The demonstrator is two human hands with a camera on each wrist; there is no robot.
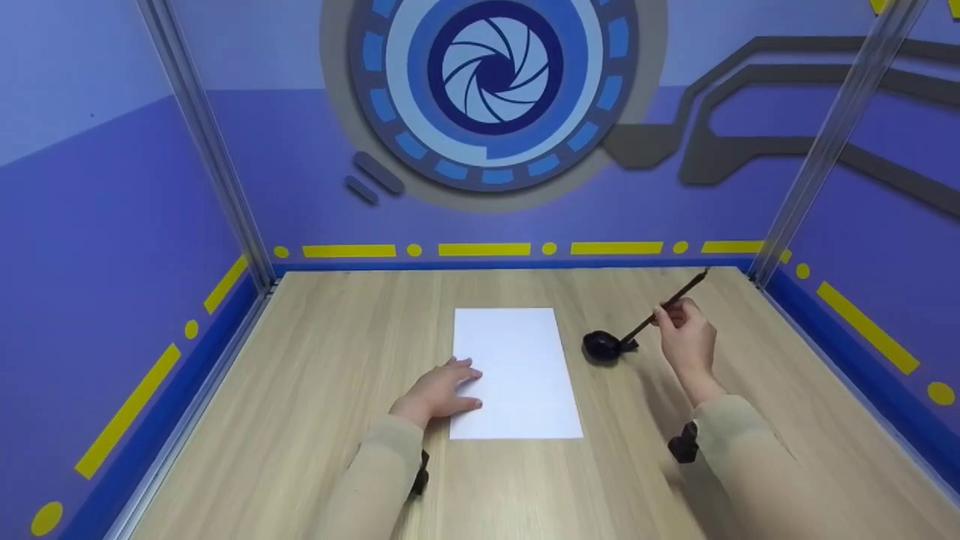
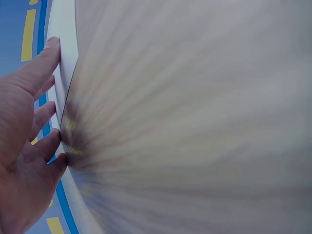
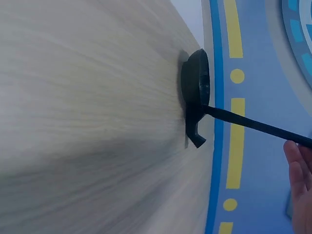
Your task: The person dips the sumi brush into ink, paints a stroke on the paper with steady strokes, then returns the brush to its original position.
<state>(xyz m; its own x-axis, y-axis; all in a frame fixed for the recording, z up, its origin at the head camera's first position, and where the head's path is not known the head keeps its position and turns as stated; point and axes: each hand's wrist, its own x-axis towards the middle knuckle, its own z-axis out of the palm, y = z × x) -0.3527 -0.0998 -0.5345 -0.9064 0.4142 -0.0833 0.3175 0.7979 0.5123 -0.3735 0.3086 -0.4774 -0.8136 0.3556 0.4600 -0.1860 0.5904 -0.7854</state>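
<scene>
A sheet of white paper (image 1: 514,367) lies upright before me on the wooden table. My left hand (image 1: 441,391) rests on its left edge with fingers spread; the left wrist view shows these fingers (image 2: 48,142) from the side, fingertips at the paper and tabletop. To the right of the sheet sits a small black ink dish (image 1: 601,346) with a short flared tail. My right hand (image 1: 686,337) pinches a slim dark writing brush (image 1: 643,327) by its upper part. The brush slants down to the left, its lower end at the dish's tail side, tip hidden there.
The light wooden table (image 1: 337,337) ends at a blue back wall (image 1: 285,172) and side walls with yellow markings. Metal posts (image 1: 217,157) stand at the back corners. Black wrist devices (image 1: 683,444) sit under both sleeves.
</scene>
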